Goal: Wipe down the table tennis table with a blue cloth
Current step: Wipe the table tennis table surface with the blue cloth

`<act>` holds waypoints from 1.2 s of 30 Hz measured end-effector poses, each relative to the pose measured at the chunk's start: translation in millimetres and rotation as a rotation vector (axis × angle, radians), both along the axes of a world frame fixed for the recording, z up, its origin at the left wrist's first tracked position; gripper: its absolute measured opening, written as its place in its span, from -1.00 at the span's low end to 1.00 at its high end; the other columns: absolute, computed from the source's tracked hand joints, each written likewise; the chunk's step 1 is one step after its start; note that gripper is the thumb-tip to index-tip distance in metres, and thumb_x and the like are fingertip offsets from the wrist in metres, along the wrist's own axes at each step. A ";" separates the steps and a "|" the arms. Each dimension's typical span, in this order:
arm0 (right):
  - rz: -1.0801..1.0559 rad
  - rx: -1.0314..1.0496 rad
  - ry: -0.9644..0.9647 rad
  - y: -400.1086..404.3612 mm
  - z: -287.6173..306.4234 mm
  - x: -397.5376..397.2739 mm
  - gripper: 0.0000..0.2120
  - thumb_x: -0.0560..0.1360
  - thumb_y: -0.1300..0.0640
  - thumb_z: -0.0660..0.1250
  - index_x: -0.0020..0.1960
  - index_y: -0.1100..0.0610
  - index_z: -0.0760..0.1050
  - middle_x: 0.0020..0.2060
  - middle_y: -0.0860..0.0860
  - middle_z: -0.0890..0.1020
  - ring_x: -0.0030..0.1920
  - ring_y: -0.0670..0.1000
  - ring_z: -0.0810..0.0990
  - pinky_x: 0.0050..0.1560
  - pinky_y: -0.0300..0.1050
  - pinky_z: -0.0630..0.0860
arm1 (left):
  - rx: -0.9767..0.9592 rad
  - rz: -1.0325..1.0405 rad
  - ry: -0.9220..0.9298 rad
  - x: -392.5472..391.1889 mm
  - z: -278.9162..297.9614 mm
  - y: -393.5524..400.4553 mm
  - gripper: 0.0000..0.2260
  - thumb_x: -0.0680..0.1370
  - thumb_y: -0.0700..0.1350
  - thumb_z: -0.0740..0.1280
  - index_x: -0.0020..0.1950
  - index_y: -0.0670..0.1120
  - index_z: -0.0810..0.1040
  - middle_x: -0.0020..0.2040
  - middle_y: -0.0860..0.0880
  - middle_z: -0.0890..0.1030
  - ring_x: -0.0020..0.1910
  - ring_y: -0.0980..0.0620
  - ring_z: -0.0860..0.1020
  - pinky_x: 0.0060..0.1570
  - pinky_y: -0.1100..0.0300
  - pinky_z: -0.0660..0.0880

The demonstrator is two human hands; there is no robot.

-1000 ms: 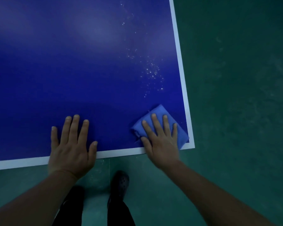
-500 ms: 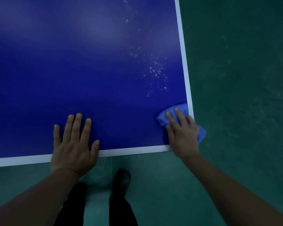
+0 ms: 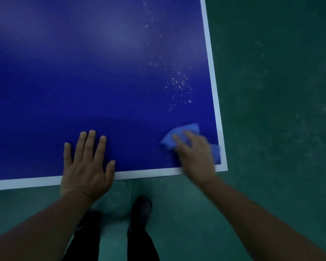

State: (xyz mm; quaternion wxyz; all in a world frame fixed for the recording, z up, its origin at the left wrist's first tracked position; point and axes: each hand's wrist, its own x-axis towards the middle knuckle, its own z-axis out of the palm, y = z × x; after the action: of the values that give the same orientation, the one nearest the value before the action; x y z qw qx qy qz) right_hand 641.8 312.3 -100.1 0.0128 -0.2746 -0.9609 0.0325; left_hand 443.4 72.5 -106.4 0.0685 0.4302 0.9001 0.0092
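Blue cloth (image 3: pixel 179 133) lies under right hand (image 3: pixel 196 157), long axis pointing corner-ward.

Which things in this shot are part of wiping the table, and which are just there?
Part of the job:
blue cloth
right hand, pressing the cloth
table tennis table
pale specks on it, not yet wiped
left hand, flat on the table

Just there:
green floor
dark shoe
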 end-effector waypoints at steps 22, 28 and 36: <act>0.103 0.075 0.132 -9.4 -11.7 -110.9 -0.59 0.54 -0.02 0.23 0.37 -0.02 0.52 0.33 0.17 0.54 0.07 0.28 0.55 -0.10 0.07 0.54 | 0.066 -0.010 0.009 -1.9 -6.2 -5.0 -0.38 0.59 0.12 0.02 0.56 -0.21 0.22 0.58 -0.23 0.18 0.57 -0.20 0.12 0.49 -0.32 0.02; -0.756 0.001 0.177 147.4 -2.2 -45.6 -0.63 0.67 0.02 0.12 0.45 0.04 0.40 0.38 0.25 0.39 0.29 0.33 0.37 0.21 0.15 0.37 | 0.024 -0.012 -0.002 -2.6 -6.2 -4.3 -0.38 0.61 0.14 -0.01 0.57 -0.19 0.17 0.59 -0.21 0.14 0.58 -0.18 0.09 0.49 -0.31 0.01; 0.053 -0.029 0.231 -67.0 -1.7 -75.3 -0.64 0.55 0.13 0.30 0.35 0.06 0.54 0.29 0.20 0.56 0.10 0.22 0.50 0.00 0.04 0.50 | 0.022 -0.019 -0.008 -0.9 -4.3 -5.2 -0.39 0.60 0.12 0.00 0.56 -0.21 0.22 0.59 -0.22 0.16 0.58 -0.21 0.12 0.49 -0.32 0.00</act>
State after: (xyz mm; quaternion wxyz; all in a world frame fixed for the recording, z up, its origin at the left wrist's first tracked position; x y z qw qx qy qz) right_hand 566.4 245.3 -101.8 0.1187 -0.2434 -0.9594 0.0782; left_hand 442.5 67.3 -110.7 0.0677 0.4395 0.8955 0.0202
